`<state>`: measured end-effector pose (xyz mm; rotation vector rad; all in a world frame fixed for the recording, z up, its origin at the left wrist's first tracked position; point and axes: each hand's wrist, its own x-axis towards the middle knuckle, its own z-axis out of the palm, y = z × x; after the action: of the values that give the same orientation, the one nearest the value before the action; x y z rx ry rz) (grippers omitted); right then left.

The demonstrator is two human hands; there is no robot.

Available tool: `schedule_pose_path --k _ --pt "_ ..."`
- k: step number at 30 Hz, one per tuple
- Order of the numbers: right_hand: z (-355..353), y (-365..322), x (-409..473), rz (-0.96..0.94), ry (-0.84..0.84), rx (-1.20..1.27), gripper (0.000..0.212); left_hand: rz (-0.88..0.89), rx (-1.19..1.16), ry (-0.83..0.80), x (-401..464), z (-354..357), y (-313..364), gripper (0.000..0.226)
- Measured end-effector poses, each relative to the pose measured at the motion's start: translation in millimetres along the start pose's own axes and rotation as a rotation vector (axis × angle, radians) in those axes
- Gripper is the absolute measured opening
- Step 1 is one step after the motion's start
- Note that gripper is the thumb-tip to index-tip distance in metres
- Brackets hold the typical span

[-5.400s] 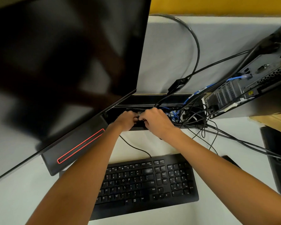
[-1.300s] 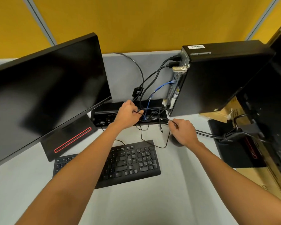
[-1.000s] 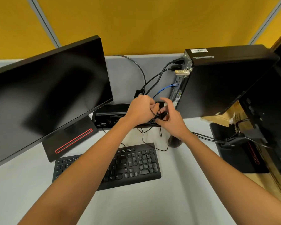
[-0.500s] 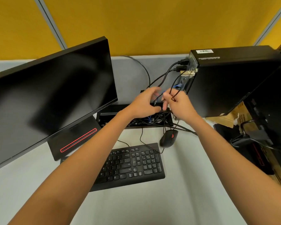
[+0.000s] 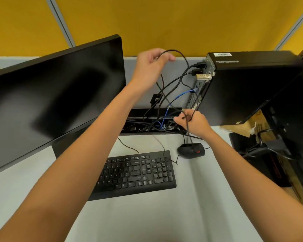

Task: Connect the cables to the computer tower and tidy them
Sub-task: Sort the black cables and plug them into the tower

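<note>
The black computer tower [image 5: 248, 88] stands upright at the desk's back right, its rear ports facing left toward both hands, with the black monitor [image 5: 54, 95] on the far left. The left hand [image 5: 150, 67], raised level with the tower's top, grips a thin black cable [image 5: 177, 53] that loops up over its fingers. The right hand [image 5: 194, 123], low beside the tower's base and above the mouse [image 5: 191, 151], pinches more of that thin cable.

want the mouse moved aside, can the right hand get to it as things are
Probably yes, once it lets go. The right hand pinches a thin black cable just behind the mouse, which lies on the desk with nothing over it but its own cord.
</note>
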<state>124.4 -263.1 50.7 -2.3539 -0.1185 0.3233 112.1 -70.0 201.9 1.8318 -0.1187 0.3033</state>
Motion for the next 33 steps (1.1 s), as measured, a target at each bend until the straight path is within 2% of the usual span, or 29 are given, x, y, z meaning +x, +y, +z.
schedule_pose_path --k 4,7,8,10,12,14,16,18,19,20,22,24,26,29,33 --pt "21 -2 -5 -0.151 -0.173 0.195 0.038 0.024 0.082 -0.127 0 8 -4 0.020" --pt "24 -10 -7 -0.099 -0.346 0.274 0.028 0.020 0.203 -0.166 -5 11 -32 0.023" --pt "23 -10 -6 -0.048 -0.356 0.280 0.026 0.003 0.230 -0.166 -7 9 -40 0.023" --pt "20 -10 -1 0.067 -0.264 0.219 0.030 -0.024 0.276 -0.191 -10 7 -52 0.024" --pt "15 -18 1 0.143 -0.144 0.081 0.047 -0.028 0.318 -0.238 -12 5 -58 0.027" --pt "11 -36 -1 0.164 -0.030 0.064 0.057 -0.030 0.328 -0.252 -13 5 -58 0.029" --pt "6 -59 -8 0.068 0.183 0.143 0.063 -0.022 0.315 -0.253 -12 6 -55 0.031" --pt "-2 -84 -14 -0.179 0.336 0.167 0.068 0.003 0.321 -0.283 -9 5 -49 0.034" --pt "-7 -93 -16 -0.289 0.312 0.169 0.065 0.012 0.327 -0.308 -8 4 -46 0.035" --pt "-11 -102 -16 -0.381 0.247 0.158 0.053 0.025 0.331 -0.332 -7 2 -43 0.036" --pt "-22 -108 -12 -0.457 0.151 0.081 0.008 0.053 0.365 -0.357 -5 -6 -37 0.038" --pt "-31 -97 -4 -0.470 0.168 -0.032 0.026 0.044 0.389 -0.378 -6 -20 -35 0.039" --pt "-36 -78 2 -0.442 0.192 -0.147 0.031 -0.030 0.408 -0.446 -12 -42 -46 0.039" --pt "-40 -45 5 -0.274 0.255 -0.300 0.029 -0.184 0.500 -0.497 -32 -77 -84 0.034" --pt "-25 -40 -10 -0.130 0.102 -0.485 0.014 -0.280 0.554 -0.481 -58 -86 -115 0.027"
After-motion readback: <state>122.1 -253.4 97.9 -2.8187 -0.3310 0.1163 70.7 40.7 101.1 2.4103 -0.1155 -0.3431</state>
